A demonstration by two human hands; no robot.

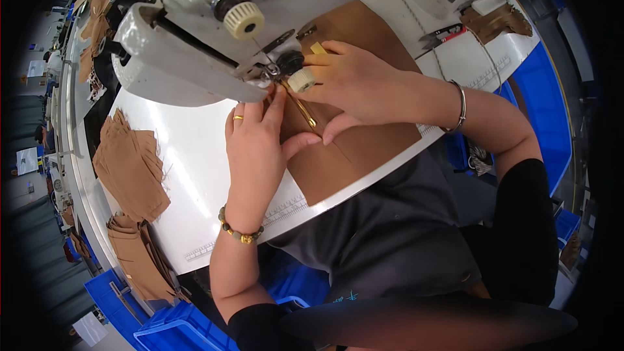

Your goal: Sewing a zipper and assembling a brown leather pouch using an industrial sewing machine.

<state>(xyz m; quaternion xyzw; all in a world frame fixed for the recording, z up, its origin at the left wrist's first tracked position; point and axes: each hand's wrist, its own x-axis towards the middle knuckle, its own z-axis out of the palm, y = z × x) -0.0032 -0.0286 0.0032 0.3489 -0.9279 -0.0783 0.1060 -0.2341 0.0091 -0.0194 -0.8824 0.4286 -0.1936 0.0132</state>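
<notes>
A brown cloth panel (370,149) lies under the needle area of a white sewing machine (175,58). My left hand (257,140) rests on the cloth's left edge, fingers stretched toward the presser foot and thumb out to the side. From the right, my right hand (361,84) lies over the cloth, fingers extended and partly hidden by a cream knob (301,80). The two thumb tips nearly meet. Between the hands is a slim gold-coloured metal piece (304,110), its kind unclear. A small yellow piece (317,48) shows beside my right fingers.
Brown cut pieces (133,169) are stacked on the table's left, with another stack (140,257) below. Red-handled snips (445,36) and a brown scrap (497,23) lie at the far right. Blue bins (536,117) flank the table; a cord hangs near my right wrist.
</notes>
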